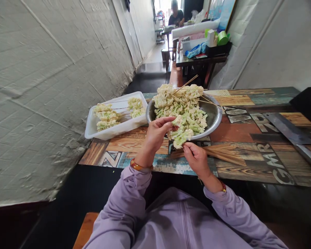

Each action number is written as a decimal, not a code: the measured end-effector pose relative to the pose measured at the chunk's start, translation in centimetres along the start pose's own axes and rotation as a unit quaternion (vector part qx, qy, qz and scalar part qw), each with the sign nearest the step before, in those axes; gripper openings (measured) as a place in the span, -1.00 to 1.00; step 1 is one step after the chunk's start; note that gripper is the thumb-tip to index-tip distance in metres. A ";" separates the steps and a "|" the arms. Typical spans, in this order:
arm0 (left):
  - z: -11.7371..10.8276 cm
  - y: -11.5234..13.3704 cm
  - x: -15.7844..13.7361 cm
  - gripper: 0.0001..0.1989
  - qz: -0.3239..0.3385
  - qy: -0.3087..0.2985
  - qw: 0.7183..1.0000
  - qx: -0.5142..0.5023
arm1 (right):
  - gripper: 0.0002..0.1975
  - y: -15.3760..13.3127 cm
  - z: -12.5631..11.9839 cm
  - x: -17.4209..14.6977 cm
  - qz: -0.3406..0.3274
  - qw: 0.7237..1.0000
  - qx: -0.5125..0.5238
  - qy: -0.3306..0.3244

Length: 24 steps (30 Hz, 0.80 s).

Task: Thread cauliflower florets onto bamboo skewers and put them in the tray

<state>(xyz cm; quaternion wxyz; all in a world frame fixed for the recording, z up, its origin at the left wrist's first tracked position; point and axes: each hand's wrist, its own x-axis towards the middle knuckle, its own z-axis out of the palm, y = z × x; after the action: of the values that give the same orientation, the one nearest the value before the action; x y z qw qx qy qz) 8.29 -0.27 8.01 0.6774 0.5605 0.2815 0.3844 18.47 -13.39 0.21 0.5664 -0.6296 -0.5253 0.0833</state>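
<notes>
Near the front rim of a metal bowl [218,125], my left hand [157,133] pinches a cauliflower floret [180,121]. My right hand [197,159] is closed on a thin bamboo skewer, whose tail end shows below the palm. More cauliflower [182,137] sits at the skewer's tip, between the two hands; the fingers hide part of it. Loose cauliflower pieces [197,119] fill the bowl, with several loaded skewers [186,90] lying across the top. A bundle of bare bamboo skewers [226,154] rests on the table, just right of my right hand.
Left of the bowl, a white plastic tray [129,124] holds skewered cauliflower [106,116]. A cleaver [287,128] lies on the patterned table [238,133] at the right. Behind stands another table with a black box [217,50]; a person [176,17] sits farther back.
</notes>
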 end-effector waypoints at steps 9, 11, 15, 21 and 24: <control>-0.2 -0.1 0.2 -0.63 0.001 -0.008 0.999 -0.052 | -0.72 0.6 0.0 -0.5 0.064 0.994 0.082 -0.038; -0.2 -0.1 0.2 -0.62 -0.003 -0.005 0.998 -0.055 | -0.72 0.7 0.0 -0.6 0.072 0.992 0.094 -0.045; -0.3 -0.2 0.2 -0.60 0.003 -0.004 0.999 -0.052 | -0.71 0.8 0.0 -0.6 0.079 0.989 0.112 -0.051; -0.1 -0.4 0.1 -0.63 0.022 0.006 0.999 -0.032 | -0.71 0.3 0.0 -0.3 0.081 0.986 0.129 -0.060; 0.0 -0.4 0.0 -0.66 0.028 0.012 0.999 -0.023 | -0.72 0.2 0.0 -0.3 0.081 0.986 0.132 -0.058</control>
<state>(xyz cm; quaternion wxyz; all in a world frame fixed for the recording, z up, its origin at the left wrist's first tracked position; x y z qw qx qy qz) 8.37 -0.30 7.58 0.6755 0.5477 0.2650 0.4166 18.42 -13.56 -0.13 0.6046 -0.5837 -0.4891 0.2335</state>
